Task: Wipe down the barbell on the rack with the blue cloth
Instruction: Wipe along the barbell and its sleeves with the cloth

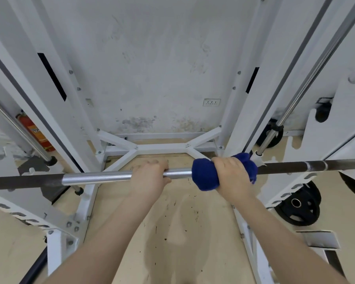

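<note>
blue cloth (205, 177) around barbell (94, 178)

Both ends of the barbell (94, 178) beyond the picture's edges; bar under the blue cloth (204, 175) hidden.

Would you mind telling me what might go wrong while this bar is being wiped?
1. The right hand grips the blue cloth wrapped round the barbell; sliding right, cloth or knuckles might snag on the white rack upright.
2. The left hand grips the shiny section, likely leaving fingerprints.
3. The dark knurled sections may catch the cloth's fibres.
</note>
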Demonstrator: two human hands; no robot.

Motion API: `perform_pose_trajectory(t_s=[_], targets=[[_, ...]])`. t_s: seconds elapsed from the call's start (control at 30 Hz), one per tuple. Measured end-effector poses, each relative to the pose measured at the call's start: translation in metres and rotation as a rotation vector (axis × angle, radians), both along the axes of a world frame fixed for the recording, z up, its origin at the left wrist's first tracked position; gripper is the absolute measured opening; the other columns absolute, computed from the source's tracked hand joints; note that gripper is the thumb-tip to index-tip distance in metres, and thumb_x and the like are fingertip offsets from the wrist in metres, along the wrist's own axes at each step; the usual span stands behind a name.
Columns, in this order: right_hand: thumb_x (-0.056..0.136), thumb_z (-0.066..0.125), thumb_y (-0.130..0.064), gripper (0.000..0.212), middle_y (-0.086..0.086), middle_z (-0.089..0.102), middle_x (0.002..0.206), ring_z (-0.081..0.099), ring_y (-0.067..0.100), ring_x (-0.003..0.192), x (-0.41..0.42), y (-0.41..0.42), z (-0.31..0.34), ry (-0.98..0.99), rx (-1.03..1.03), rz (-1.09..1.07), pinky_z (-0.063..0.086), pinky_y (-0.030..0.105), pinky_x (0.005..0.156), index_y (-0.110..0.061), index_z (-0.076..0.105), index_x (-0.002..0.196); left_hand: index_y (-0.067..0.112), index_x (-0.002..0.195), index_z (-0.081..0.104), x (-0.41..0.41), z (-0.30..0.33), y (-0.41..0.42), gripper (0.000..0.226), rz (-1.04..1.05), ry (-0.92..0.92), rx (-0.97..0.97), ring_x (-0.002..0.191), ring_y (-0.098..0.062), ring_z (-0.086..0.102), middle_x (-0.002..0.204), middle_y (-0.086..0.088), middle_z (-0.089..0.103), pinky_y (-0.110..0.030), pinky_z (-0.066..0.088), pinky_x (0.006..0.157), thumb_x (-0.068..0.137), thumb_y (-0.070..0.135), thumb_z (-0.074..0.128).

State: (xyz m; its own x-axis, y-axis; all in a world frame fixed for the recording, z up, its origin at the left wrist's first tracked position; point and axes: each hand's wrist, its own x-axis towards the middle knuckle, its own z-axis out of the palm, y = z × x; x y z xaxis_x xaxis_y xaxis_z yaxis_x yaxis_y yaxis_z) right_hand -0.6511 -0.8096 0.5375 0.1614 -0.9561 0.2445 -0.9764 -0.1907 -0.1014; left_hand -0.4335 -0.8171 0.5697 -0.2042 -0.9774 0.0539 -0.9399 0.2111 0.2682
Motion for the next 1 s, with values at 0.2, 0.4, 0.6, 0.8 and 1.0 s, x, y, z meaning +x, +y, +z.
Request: perform_pose_trajectory(t_s=[0.2, 0.4, 0.6, 0.8, 1.0], targets=[[0.053, 0.082, -0.005, 0.069, 0.008, 0.063, 0.111, 0.059, 0.028, 0.105, -0.029, 0.019, -0.033, 0.037, -0.226, -0.013, 0.028, 0.039, 0.106, -0.01, 0.053, 0.116, 0.018, 0.11, 0.056, 0.002, -0.004, 0.002, 0.026, -0.022, 0.01, -0.024, 0.099, -0.023, 0.053, 0.106, 0.0, 0.062, -0.03, 0.037, 0.079, 0.088, 0.032, 0.058], [0.059, 0.078, -0.012, 0.047, 0.004, 0.065, 0.095, 0.059, 0.026, 0.096, -0.046, 0.009, -0.002, 0.19, -0.032, -0.279, 0.029, 0.042, 0.108, -0.015, 0.057, 0.101, 0.019, 0.108, 0.054, 0.004, -0.006, 0.0, 0.023, -0.05, -0.009, -0.009, 0.103, -0.022, 0.05, 0.106, 0.001, 0.059, -0.031, 0.035, 0.085, 0.09, 0.033, 0.053], [0.036, 0.088, -0.034, 0.09, 0.007, 0.065, 0.107, 0.059, 0.029, 0.105, 0.014, 0.022, -0.015, 0.141, -0.11, -0.241, 0.023, 0.044, 0.109, -0.008, 0.055, 0.116, 0.018, 0.108, 0.054, 0.004, -0.007, 0.0, 0.021, -0.057, -0.005, 0.004, 0.105, -0.024, 0.05, 0.108, 0.0, 0.06, -0.032, 0.034, 0.086, 0.091, 0.031, 0.052], [0.048, 0.079, -0.037, 0.079, 0.009, 0.061, 0.112, 0.057, 0.031, 0.108, 0.075, 0.022, -0.03, -0.012, -0.234, -0.164, 0.028, 0.048, 0.107, -0.005, 0.056, 0.117, 0.015, 0.107, 0.054, 0.003, -0.008, 0.001, 0.02, -0.059, -0.087, -0.039, 0.106, -0.027, 0.051, 0.112, -0.003, 0.061, -0.033, 0.036, 0.082, 0.092, 0.027, 0.048], [0.055, 0.079, -0.013, 0.063, 0.0, 0.066, 0.104, 0.061, 0.024, 0.098, 0.021, 0.014, -0.017, 0.058, -0.16, -0.017, 0.03, 0.037, 0.108, -0.016, 0.059, 0.114, 0.014, 0.108, 0.052, 0.001, -0.008, 0.005, 0.021, -0.083, -0.167, -0.085, 0.105, -0.025, 0.051, 0.112, -0.003, 0.059, -0.031, 0.034, 0.081, 0.095, 0.029, 0.047]])
